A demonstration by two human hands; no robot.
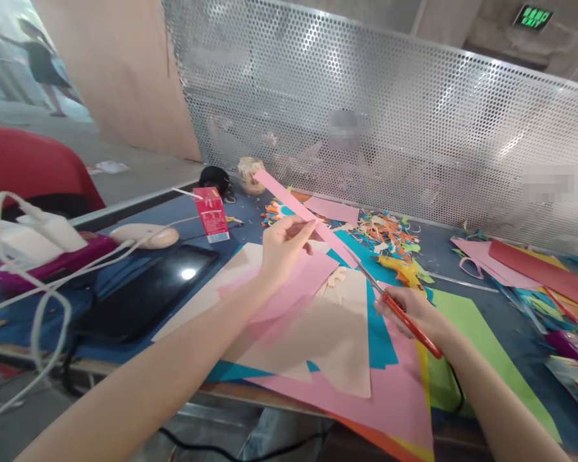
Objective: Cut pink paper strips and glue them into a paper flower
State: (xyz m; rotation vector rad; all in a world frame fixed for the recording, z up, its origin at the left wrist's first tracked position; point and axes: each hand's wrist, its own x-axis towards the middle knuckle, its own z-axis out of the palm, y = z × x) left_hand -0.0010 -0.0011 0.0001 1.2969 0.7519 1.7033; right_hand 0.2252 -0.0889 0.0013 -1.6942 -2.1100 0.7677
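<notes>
My left hand (283,247) pinches a long pink paper strip (296,206) that rises toward the far left. My right hand (409,312) is wrapped round the red handles of a pair of scissors (399,310), whose blades point up-left and meet the strip's lower end near the table's middle. Under both hands lie overlapping sheets: a pink sheet (390,398), a beige sheet (340,346), a blue sheet (380,333) and a green sheet (472,333).
A heap of coloured paper scraps (390,234) lies behind the sheets. At left are a black tablet (149,289), a small red carton with a straw (212,215), white cables (43,282) and a red chair (33,167). More paper sheets (534,269) sit at right. A perforated metal screen (390,128) backs the table.
</notes>
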